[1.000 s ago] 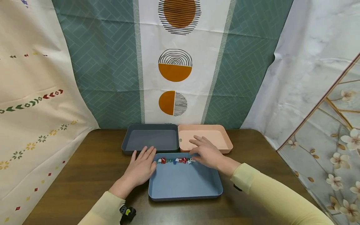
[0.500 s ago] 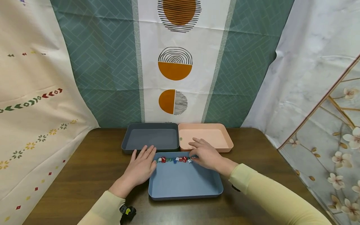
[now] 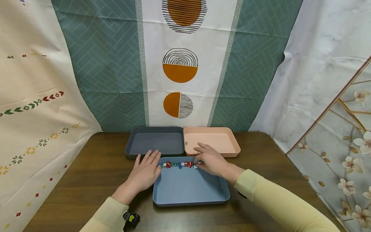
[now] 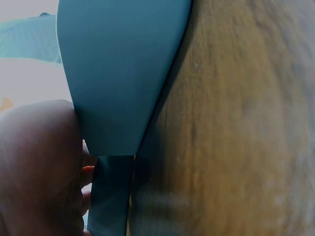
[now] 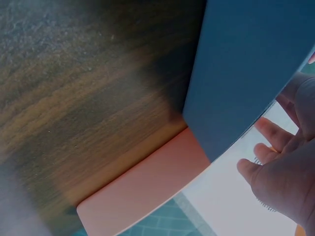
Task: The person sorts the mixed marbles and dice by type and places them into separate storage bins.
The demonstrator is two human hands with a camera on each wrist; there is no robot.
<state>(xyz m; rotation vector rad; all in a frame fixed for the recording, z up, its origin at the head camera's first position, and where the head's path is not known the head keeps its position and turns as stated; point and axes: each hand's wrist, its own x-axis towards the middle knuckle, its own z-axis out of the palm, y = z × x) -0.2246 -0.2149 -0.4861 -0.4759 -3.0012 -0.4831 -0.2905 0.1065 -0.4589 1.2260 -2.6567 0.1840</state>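
While the left hand [image 3: 146,172] lies flat, fingers straight, on the tabletop [image 3: 87,180] against the blue tray's [image 3: 189,190] 9 o'clock wall, it looks placed to keep that tray from sliding; it holds nothing. Left wrist view agrees: palm pressed up to the tray wall.

Right hand [image 3: 211,160] sits over the tray's 1 o'clock corner, fingertips down at the right end of the dice row [image 3: 181,165], index finger stretched toward 11 o'clock. Thumb and fingers seem to be closing on the last die, but the hand hides the contact, so I cannot tell if it is gripping one or just touching.

Dice are small, red, white, green and blue, lined up along the tray's 12 o'clock wall (likely herded there so they pick off one end cleanly). Rest of the tray floor shows only bare blue.

Grey tray [image 3: 156,141] sits at 11 o'clock of the blue one, pink tray [image 3: 223,141] at 1 o'clock, the two touching side by side and butting the blue tray's far rim: short reach for either hand. One tiny greenish speck lies at the pink tray's left wall; too small to identify.

No readable writing or brand anywhere; the backdrop cloth [image 3: 179,64] only carries printed orange and striped shapes.
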